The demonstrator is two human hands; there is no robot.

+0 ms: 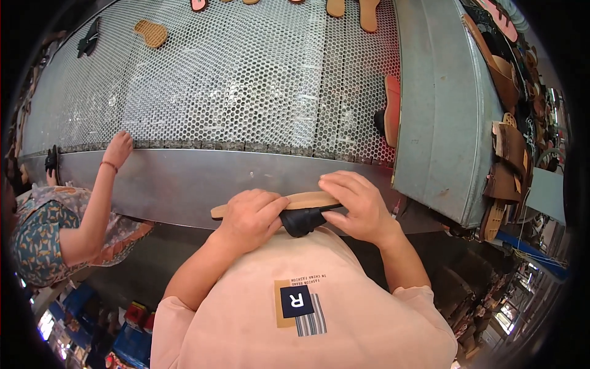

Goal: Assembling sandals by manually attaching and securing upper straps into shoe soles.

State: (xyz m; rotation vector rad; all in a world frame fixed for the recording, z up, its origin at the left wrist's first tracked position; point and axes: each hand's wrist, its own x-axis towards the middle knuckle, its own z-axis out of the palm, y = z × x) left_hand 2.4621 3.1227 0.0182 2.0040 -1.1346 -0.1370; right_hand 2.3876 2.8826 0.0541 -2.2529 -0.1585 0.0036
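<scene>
- Left hand is curling its grip closed over the tan sandal sole, mid-frame.
- Right hand is pinching the sole and its black strap.
- Sole is lying flat, just below the mesh conveyor.

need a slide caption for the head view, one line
Left hand and right hand hold a tan sandal with black strap beside a perforated conveyor belt.

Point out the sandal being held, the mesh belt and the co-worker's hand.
sandal (307,200), head view, on the tan sole between the hands
mesh belt (246,80), head view, on bare perforated surface
co-worker's hand (118,147), head view, on its back
</scene>
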